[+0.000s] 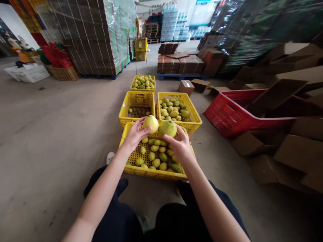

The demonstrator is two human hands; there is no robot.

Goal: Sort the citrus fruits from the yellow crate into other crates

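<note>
My left hand (137, 132) is closed round a pale yellow, roundish fruit (150, 124). In my right hand (180, 141) is a greener, rounded fruit (167, 128). Both fruits are held up side by side, close together, above the near yellow crate (153, 172). Several yellow-green fruits (156, 163) lie loose in that crate, mostly toward its right side, with bare slatted floor at the left. I cannot make out the exact kind of fruit.
Behind stand a yellow crate (123, 112) with a few fruits, a fuller yellow crate (194, 125) and a farther filled crate (142, 90). At right, a red crate (222, 114) sits among cardboard boxes (297, 151). Wrapped pallet stacks (85, 37) rise behind.
</note>
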